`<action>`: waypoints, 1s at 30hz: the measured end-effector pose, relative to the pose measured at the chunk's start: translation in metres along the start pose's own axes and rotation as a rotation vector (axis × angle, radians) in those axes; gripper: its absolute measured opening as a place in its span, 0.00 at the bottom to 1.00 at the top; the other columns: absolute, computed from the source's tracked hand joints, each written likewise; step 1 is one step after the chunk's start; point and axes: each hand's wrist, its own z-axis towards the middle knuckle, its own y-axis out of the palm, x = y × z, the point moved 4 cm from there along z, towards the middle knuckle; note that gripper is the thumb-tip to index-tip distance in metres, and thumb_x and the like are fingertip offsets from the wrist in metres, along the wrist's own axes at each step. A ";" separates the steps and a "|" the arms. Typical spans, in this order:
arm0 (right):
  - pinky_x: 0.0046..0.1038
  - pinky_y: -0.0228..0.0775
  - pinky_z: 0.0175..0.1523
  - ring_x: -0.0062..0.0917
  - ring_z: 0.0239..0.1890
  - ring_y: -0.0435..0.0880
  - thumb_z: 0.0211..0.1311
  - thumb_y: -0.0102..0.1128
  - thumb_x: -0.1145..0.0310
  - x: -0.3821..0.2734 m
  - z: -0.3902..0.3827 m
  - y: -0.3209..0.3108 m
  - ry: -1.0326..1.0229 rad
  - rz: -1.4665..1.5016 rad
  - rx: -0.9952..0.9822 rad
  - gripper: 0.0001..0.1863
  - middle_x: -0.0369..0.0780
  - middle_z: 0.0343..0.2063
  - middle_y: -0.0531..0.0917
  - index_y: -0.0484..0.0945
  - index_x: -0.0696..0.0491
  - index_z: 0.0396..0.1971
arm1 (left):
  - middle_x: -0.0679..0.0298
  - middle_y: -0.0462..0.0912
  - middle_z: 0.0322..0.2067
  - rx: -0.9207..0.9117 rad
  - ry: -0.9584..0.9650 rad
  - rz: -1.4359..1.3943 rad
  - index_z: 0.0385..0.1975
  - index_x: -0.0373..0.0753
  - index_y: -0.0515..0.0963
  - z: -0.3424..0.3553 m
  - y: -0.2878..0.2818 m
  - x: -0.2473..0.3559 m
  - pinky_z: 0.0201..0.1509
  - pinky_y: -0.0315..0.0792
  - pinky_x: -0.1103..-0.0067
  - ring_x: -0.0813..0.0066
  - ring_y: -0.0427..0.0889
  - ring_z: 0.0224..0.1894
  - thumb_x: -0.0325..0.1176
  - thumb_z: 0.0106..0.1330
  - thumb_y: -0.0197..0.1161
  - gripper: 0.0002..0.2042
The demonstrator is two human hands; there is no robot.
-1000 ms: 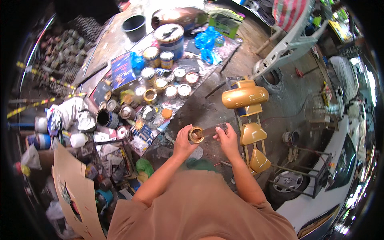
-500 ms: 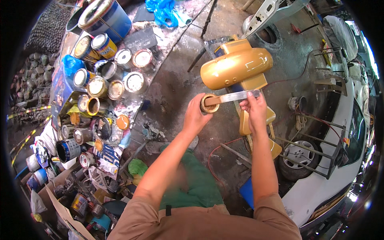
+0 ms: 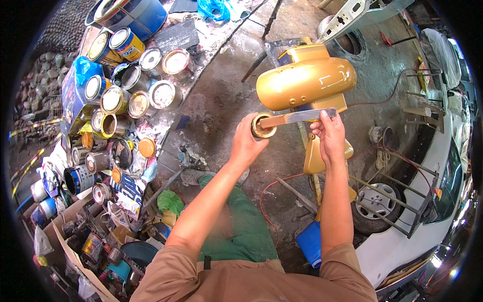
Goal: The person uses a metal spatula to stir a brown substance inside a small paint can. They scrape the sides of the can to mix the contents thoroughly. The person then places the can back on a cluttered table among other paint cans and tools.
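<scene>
My left hand (image 3: 247,143) is wrapped round a small open can (image 3: 263,126) with gold-brown paint inside and on its rim. In my right hand (image 3: 329,133), pinched at its far end, is a flat metal stirring stick (image 3: 307,116). The stick lies nearly level, its paint-coated end dipping into the mouth of the can. Just beyond both hands stands a glossy gold-painted fender (image 3: 304,83), propped on a stand. Below it, partly behind my right hand, hangs a smaller gold-painted part (image 3: 314,156).
Several paint cans (image 3: 163,94) crowd a messy table (image 3: 201,60) on the left. A white car (image 3: 427,201), a wheel (image 3: 378,201) and a metal frame (image 3: 420,201) stand on the right. A red hose (image 3: 265,194) crosses the floor near a blue container (image 3: 309,244).
The stirring stick has shifted slightly and more of its paint-coated part shows outside the can. My right hand has moved a little to the right; the whole view has shifted slightly.
</scene>
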 end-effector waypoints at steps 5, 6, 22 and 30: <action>0.18 0.72 0.33 0.17 0.30 0.82 0.74 0.58 0.64 0.005 0.010 -0.002 0.041 -0.019 -0.020 0.11 0.35 0.35 0.82 0.75 0.54 0.48 | 0.51 0.77 0.56 0.003 0.016 0.007 0.60 0.38 0.69 0.001 -0.003 -0.005 0.66 0.69 0.63 0.49 0.74 0.62 0.27 0.50 0.72 0.34; 0.18 0.72 0.33 0.17 0.30 0.82 0.74 0.59 0.64 0.005 0.012 -0.003 0.054 -0.013 -0.023 0.11 0.34 0.35 0.82 0.75 0.54 0.48 | 0.51 0.77 0.57 -0.002 0.017 0.005 0.60 0.38 0.69 0.001 -0.003 -0.005 0.67 0.69 0.63 0.49 0.74 0.62 0.27 0.50 0.72 0.34; 0.19 0.70 0.36 0.15 0.30 0.80 0.73 0.59 0.63 -0.031 0.049 0.008 0.119 -0.229 -0.213 0.13 0.33 0.37 0.83 0.77 0.54 0.50 | 0.53 0.77 0.57 -0.160 -0.042 -0.020 0.60 0.38 0.70 0.002 0.001 0.002 0.67 0.69 0.65 0.52 0.75 0.62 0.26 0.50 0.70 0.33; 0.16 0.71 0.33 0.11 0.29 0.79 0.74 0.58 0.62 -0.031 0.063 0.006 0.190 -0.231 -0.294 0.10 0.30 0.34 0.82 0.78 0.51 0.47 | 0.55 0.77 0.55 -0.175 0.006 -0.034 0.60 0.38 0.71 0.001 -0.001 0.014 0.66 0.69 0.67 0.55 0.76 0.61 0.26 0.50 0.70 0.32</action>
